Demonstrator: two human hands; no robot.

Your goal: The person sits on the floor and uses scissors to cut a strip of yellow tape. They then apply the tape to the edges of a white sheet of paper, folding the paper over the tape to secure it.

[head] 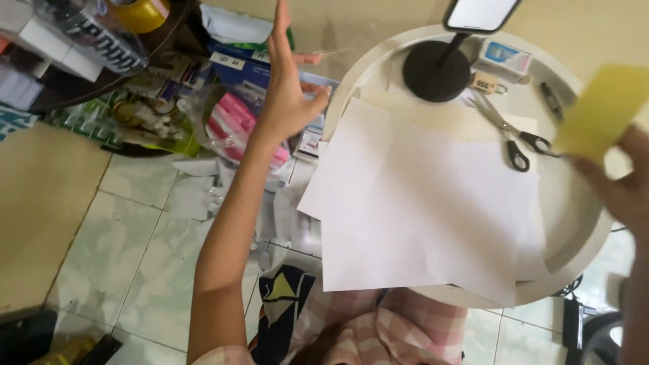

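My left hand [287, 88] is raised over the floor, left of the round white table [574, 223]. Its fingers are spread and hold nothing. My right hand [625, 186] sits at the right edge of the view and pinches a yellow card [602, 108] above the table. Large white paper sheets [426, 209] lie overlapping on the table and hang over its near edge. Black-handled scissors [507, 132] rest beyond the sheets, close to the yellow card.
A phone stand with a black round base [436, 71] stands at the table's back, beside a small box [503, 59] and a pen [551, 101]. Paper scraps [203, 182], boxes and a pink bag [233, 125] clutter the tiled floor. A dark shelf [88, 61] holds tape rolls at upper left.
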